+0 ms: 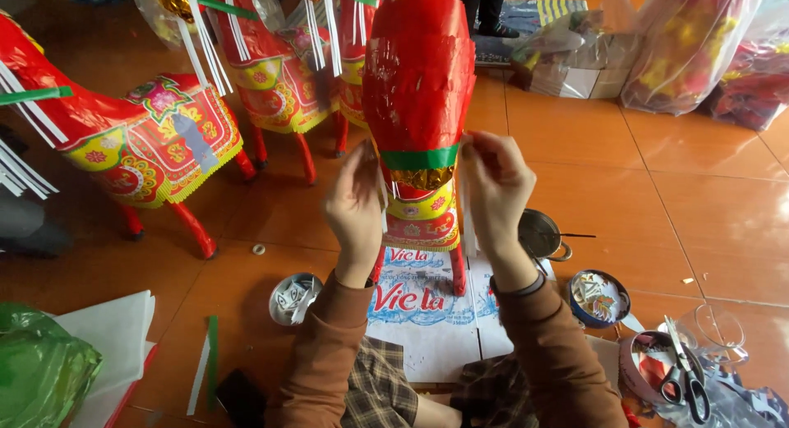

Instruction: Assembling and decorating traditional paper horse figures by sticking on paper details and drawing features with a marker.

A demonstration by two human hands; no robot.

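Note:
A red paper horse [417, 83] stands in front of me on a flat piece of printed cardboard [427, 317], its neck ringed by a green band and gold foil. My left hand [355, 208] pinches a white paper strip at the left side of the neck. My right hand [496, 190] presses white strips against the right side, fingers closed on them. Both sleeves are brown.
Finished red paper horses [156, 140] with white strip manes stand left and behind. A small metal tin [294, 299], a metal pot [540, 233], a blue bowl of cutouts [598, 298], tape roll and scissors [684, 377] lie around. Bagged goods [690, 42] sit far right; white paper sheets [111, 338] lie near left.

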